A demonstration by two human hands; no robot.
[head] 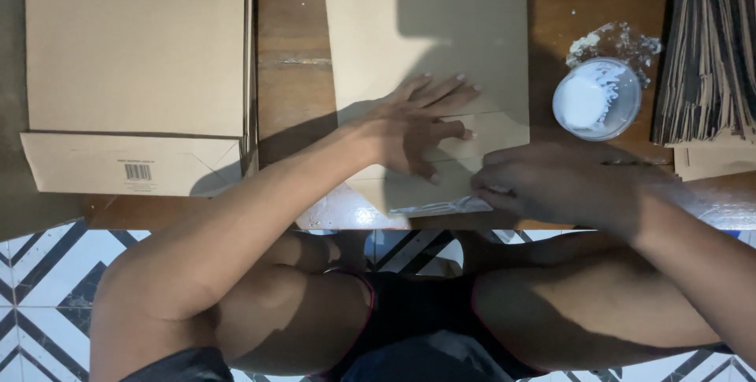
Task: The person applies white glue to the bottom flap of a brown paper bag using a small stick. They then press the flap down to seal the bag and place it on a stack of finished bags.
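Our left hand [417, 126] lies open and flat, fingers spread, pressing on the brown paper sheet [370, 27] that sits in the middle of the wooden desk [287, 90]. Our right hand [551, 185] is curled at the sheet's near edge, fingertips on a strip smeared with white glue [441, 207]; whether it pinches the paper or only rubs it, we cannot tell. Just right of the sheet stands a small round bowl [596, 98] of white paste, with dried crumbs beside it. A stack of folded paper [709, 43] lies at the far right. To the left rests a finished paper bag [134, 67], well apart from our hands.
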